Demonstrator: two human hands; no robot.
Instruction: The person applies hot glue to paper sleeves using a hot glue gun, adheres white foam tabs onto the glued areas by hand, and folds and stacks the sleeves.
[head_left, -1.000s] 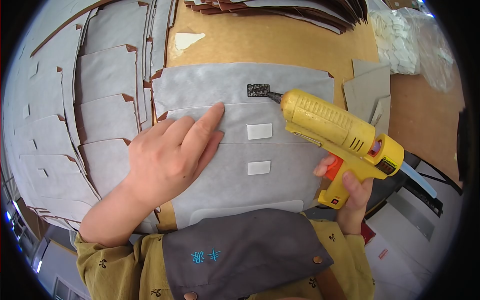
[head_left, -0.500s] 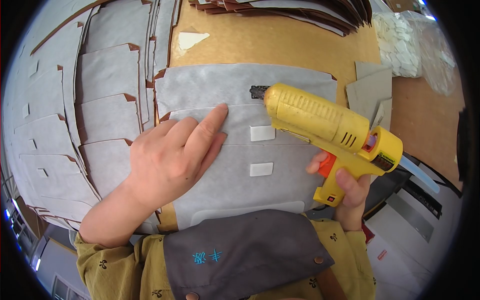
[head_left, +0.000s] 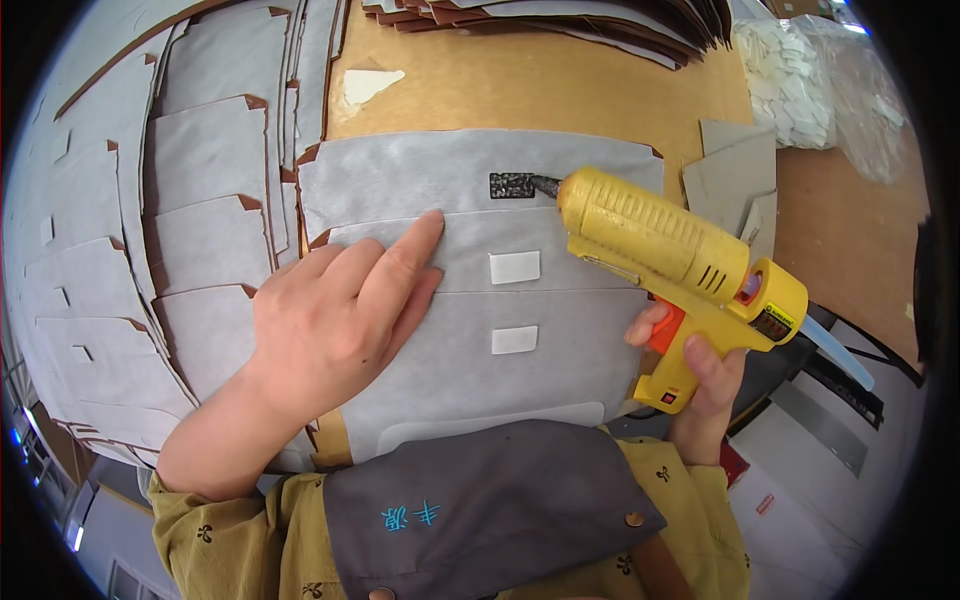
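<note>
My right hand (head_left: 712, 375) grips a yellow hot glue gun (head_left: 655, 235) by its handle, with fingers at the orange trigger. A pale blue glue stick (head_left: 840, 355) pokes out of its rear. Its dark nozzle points left, at the right end of a dark, shiny rectangular patch (head_left: 511, 186) on the top grey panel (head_left: 400, 165). Two white rectangular pads, an upper one (head_left: 515, 267) and a lower one (head_left: 514, 340), sit on the overlapping panels below. My left hand (head_left: 330, 315) rests on these panels, index finger stretched out left of the patch, holding nothing.
Overlapping rows of grey panels with brown edges (head_left: 208, 150) cover the left side. More brown-edged panels (head_left: 560, 20) are stacked at the back. A plastic bag of white pads (head_left: 790, 85) lies at the back right, near grey board pieces (head_left: 735, 185).
The glue gun has shifted right, and its nozzle now sits at the patch's right end, leaving more of the dark patch visible. My left hand stays on the panels; the whole view has shifted slightly.
</note>
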